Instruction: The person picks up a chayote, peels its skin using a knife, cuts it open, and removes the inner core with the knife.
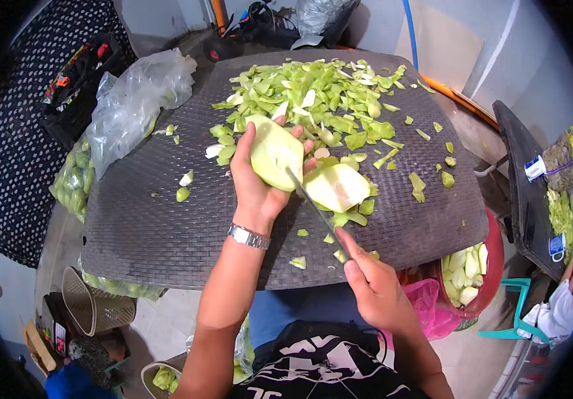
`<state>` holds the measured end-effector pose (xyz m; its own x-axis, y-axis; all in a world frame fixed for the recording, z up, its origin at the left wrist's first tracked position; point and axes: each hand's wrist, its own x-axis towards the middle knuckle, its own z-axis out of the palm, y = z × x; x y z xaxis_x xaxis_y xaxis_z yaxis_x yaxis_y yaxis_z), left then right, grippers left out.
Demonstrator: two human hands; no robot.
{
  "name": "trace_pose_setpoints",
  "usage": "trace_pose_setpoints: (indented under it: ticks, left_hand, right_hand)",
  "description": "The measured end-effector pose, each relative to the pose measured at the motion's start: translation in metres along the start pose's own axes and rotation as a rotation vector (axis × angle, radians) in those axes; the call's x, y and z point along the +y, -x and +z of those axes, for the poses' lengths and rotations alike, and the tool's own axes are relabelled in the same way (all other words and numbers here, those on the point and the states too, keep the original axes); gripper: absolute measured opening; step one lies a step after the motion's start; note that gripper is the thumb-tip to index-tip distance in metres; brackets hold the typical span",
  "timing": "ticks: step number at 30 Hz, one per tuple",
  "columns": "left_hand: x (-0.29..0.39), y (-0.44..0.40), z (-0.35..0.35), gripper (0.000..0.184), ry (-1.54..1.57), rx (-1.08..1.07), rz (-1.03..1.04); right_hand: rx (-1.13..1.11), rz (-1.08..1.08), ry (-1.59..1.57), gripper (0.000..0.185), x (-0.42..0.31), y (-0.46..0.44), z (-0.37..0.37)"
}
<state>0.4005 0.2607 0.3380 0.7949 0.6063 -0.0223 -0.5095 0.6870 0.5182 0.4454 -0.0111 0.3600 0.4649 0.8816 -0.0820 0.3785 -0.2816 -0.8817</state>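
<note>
Right hand [374, 287] grips the knife [314, 211], forefinger stretched along it, blade angled up toward the left hand. Left hand [258, 189] cups a green vegetable half [266, 143] above the desk [166, 246], cut face up, knife tip at its middle. Main risk: tip skids off the pale flesh, likely slick, and nicks the fingers curled round the far side; pushing too hard would do it. Pressing deep could also split the half or drive the point through to the palm. Loose cupping might let it twist or drop. Just beyond the knife, a second half [336, 187] lies on scraps; a knock could roll it. Farther out, a heap of green pieces [313, 93] spreads loosely; a sleeveless forearm sweep could scatter some.
</note>
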Motion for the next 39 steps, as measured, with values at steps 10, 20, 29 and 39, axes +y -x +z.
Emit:
trace_pose_setpoints:
  ticks: [10,20,29,39]
  left_hand:
    - [-0.009,0.01,-0.008,0.066,0.111,-0.203,0.029]
    - [-0.019,0.015,-0.002,0.064,0.06,-0.199,0.149]
    - [-0.026,0.019,0.005,0.07,0.018,-0.132,0.157]
    - [-0.032,0.021,0.005,0.071,-0.028,-0.1,0.242]
  right_hand:
    - [0.083,-0.17,0.293,0.053,0.006,0.002,0.007]
    - [0.199,-0.193,0.28,0.049,0.02,0.003,0.018]
    - [0.268,-0.216,0.283,0.05,0.027,-0.007,0.027]
    - [0.273,-0.202,0.198,0.051,0.018,-0.014,0.033]
